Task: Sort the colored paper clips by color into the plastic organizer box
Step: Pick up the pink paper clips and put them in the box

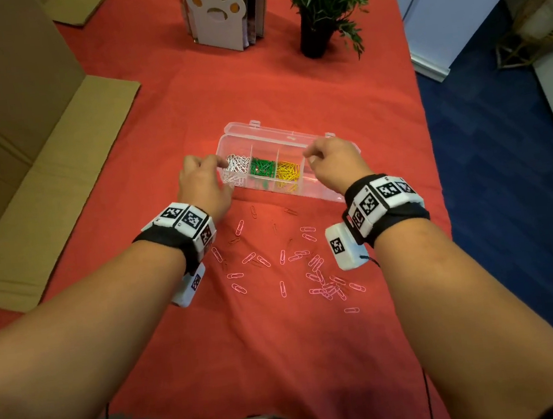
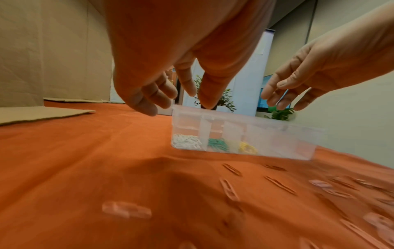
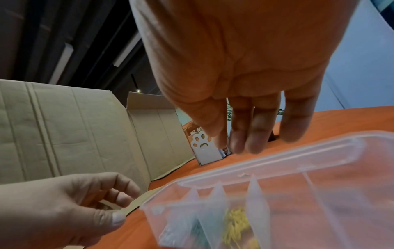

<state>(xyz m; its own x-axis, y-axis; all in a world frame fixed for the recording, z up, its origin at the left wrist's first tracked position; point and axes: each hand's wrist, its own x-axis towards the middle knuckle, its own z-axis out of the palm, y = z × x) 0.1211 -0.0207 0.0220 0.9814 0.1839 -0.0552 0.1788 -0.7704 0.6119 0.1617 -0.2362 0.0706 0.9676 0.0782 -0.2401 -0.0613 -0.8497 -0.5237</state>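
Observation:
A clear plastic organizer box lies open on the red cloth. Its compartments hold white clips, green clips and yellow clips; the rightmost one is under my right hand. Several pink clips are scattered on the cloth in front of the box, between my forearms. My left hand hovers at the box's left end with loosely curled fingers that hold nothing; in the left wrist view its thumb reaches the rim. My right hand hangs over the right end, fingers pointing down, empty.
A potted plant and a paw-print book holder stand at the far end of the table. Flat cardboard lies along the left side. The table's right edge drops to blue floor.

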